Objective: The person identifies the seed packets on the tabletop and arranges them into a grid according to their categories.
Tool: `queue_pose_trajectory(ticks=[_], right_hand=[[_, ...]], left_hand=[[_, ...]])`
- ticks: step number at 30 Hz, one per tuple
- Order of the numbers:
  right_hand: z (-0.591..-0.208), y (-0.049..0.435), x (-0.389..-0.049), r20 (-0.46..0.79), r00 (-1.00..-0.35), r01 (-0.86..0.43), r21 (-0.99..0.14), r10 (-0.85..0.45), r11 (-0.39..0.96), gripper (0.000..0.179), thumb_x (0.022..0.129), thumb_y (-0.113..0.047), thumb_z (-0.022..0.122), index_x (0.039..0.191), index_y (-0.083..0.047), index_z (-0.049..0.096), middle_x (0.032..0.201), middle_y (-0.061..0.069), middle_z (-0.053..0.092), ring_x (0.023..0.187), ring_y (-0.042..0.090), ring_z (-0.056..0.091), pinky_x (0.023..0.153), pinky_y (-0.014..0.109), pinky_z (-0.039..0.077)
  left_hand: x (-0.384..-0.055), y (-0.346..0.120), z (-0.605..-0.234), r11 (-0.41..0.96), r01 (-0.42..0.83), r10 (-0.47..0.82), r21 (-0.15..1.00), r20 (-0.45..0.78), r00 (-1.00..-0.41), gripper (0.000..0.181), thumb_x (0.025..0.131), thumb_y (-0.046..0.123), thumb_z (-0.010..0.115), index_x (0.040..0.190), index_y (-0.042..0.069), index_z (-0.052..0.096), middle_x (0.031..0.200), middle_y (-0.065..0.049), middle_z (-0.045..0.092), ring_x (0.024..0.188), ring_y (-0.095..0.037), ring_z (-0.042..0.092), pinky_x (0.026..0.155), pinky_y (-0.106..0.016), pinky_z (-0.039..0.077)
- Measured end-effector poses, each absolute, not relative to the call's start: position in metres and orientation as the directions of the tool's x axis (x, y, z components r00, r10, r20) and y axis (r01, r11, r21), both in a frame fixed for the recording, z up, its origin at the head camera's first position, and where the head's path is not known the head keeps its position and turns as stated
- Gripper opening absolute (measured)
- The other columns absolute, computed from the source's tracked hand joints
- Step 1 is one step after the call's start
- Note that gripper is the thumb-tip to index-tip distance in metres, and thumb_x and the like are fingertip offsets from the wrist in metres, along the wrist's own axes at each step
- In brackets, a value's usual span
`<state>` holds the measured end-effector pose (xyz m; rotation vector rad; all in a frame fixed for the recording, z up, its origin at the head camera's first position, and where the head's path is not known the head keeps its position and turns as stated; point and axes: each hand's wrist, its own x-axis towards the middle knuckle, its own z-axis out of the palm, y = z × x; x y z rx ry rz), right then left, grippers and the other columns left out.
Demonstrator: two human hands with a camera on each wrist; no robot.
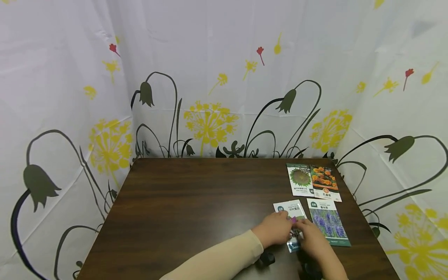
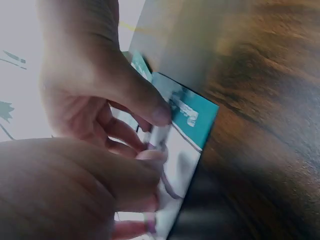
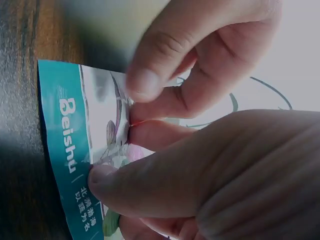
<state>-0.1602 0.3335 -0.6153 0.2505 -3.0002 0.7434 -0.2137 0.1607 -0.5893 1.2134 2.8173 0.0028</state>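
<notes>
White cloth (image 1: 196,46) fills the upper frame and both sides; soft vertical folds, a faint horizontal crease near mid-height. Printed on it: drooping dark-green bell flowers (image 1: 146,94) on curved stems, large yellow flower heads (image 1: 210,123), small red blossoms (image 1: 260,51) higher up. Table (image 1: 189,202): dark brown, wood grain, far edge across mid-frame, top spreading toward lower frame. Light: diffuse; pale sheen on tabletop, lower centre. Greyish patch on cloth, upper right.

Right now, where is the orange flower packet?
In the head view, the orange flower packet lies on the table, far right, beside the sunflower packet.
</notes>
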Motion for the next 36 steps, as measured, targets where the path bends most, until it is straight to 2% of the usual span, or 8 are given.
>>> queue_pose_trajectory(ticks=[4, 8, 11, 15, 19, 27, 32, 36], right_hand=[[-0.608, 0.327, -0.162, -0.008, -0.992, -0.11, -0.444, -0.127, 0.889, 0.05, 0.075, 0.014, 0.079, 0.121, -0.008, 0.078, 0.112, 0.01, 0.073, 0.105, 0.035, 0.072, 0.095, 0.059, 0.059], [-0.604, 0.319, -0.163, -0.027, -0.993, -0.095, -0.411, -0.116, 0.907, 0.061, 0.077, 0.011, 0.083, 0.135, -0.005, 0.073, 0.116, 0.012, 0.075, 0.107, 0.037, 0.074, 0.095, 0.059, 0.059], [-0.603, 0.315, -0.163, -0.039, -0.993, -0.089, -0.407, -0.114, 0.909, 0.061, 0.079, 0.01, 0.081, 0.138, -0.003, 0.071, 0.123, 0.017, 0.076, 0.114, 0.042, 0.074, 0.099, 0.063, 0.058], [-0.6, 0.309, -0.164, -0.082, -0.989, -0.084, -0.396, -0.126, 0.915, 0.057, 0.081, 0.011, 0.078, 0.137, 0.0, 0.071, 0.129, 0.022, 0.076, 0.12, 0.045, 0.073, 0.104, 0.064, 0.055], [-0.594, 0.304, -0.167, -0.116, -0.983, -0.087, -0.389, -0.142, 0.917, 0.058, 0.081, 0.009, 0.083, 0.137, 0.003, 0.071, 0.133, 0.023, 0.075, 0.123, 0.047, 0.072, 0.106, 0.065, 0.054], [-0.598, 0.303, -0.168, -0.045, -0.99, -0.109, -0.383, -0.137, 0.917, 0.048, 0.08, 0.018, 0.074, 0.123, -0.004, 0.077, 0.108, 0.009, 0.078, 0.102, 0.034, 0.076, 0.093, 0.056, 0.06], [-0.605, 0.301, -0.165, -0.009, -0.991, -0.122, -0.393, -0.137, 0.911, 0.047, 0.072, 0.019, 0.077, 0.111, -0.008, 0.076, 0.106, 0.007, 0.078, 0.103, 0.033, 0.076, 0.096, 0.056, 0.06], [-0.607, 0.294, -0.165, 0.003, -0.992, -0.118, -0.399, -0.127, 0.909, 0.047, 0.074, 0.018, 0.076, 0.114, -0.007, 0.074, 0.112, 0.012, 0.079, 0.107, 0.037, 0.076, 0.099, 0.058, 0.058]], left_hand=[[-0.213, 0.161, -0.592, 0.706, 0.708, 0.707, 0.025, -0.075, -0.703, 0.041, 0.095, 0.057, 0.078, 0.125, 0.029, 0.079, 0.125, 0.005, 0.067, 0.117, -0.01, 0.067, 0.101, -0.025, 0.056], [-0.208, 0.16, -0.59, 0.71, 0.704, 0.702, -0.011, -0.05, -0.71, 0.038, 0.098, 0.055, 0.076, 0.12, 0.026, 0.082, 0.138, 0.001, 0.067, 0.134, -0.012, 0.061, 0.105, -0.024, 0.056], [-0.2, 0.16, -0.593, 0.717, 0.697, 0.693, -0.019, -0.093, -0.715, 0.058, 0.097, 0.061, 0.074, 0.136, 0.019, 0.076, 0.16, -0.006, 0.057, 0.152, -0.019, 0.052, 0.108, -0.026, 0.057], [-0.189, 0.158, -0.604, 0.699, 0.709, 0.699, -0.094, -0.119, -0.705, 0.09, 0.093, 0.077, 0.068, 0.155, 0.013, 0.059, 0.17, -0.012, 0.047, 0.159, -0.025, 0.045, 0.116, -0.026, 0.051], [-0.187, 0.153, -0.606, 0.681, 0.712, 0.714, -0.171, -0.062, -0.698, 0.091, 0.093, 0.081, 0.063, 0.154, 0.013, 0.061, 0.165, -0.011, 0.053, 0.155, -0.024, 0.051, 0.119, -0.025, 0.048], [-0.186, 0.147, -0.607, 0.705, 0.685, 0.703, -0.184, 0.053, -0.709, 0.082, 0.086, 0.078, 0.072, 0.141, 0.018, 0.067, 0.147, 0.0, 0.064, 0.14, -0.015, 0.058, 0.1, -0.021, 0.059], [-0.181, 0.145, -0.608, 0.707, 0.675, 0.7, -0.209, 0.074, -0.71, 0.086, 0.085, 0.08, 0.072, 0.14, 0.014, 0.066, 0.144, -0.004, 0.066, 0.136, -0.019, 0.061, 0.103, -0.026, 0.058], [-0.182, 0.143, -0.605, 0.708, 0.662, 0.693, -0.245, 0.063, -0.718, 0.094, 0.076, 0.083, 0.075, 0.14, 0.014, 0.067, 0.136, -0.002, 0.065, 0.131, -0.017, 0.059, 0.099, -0.025, 0.058]])
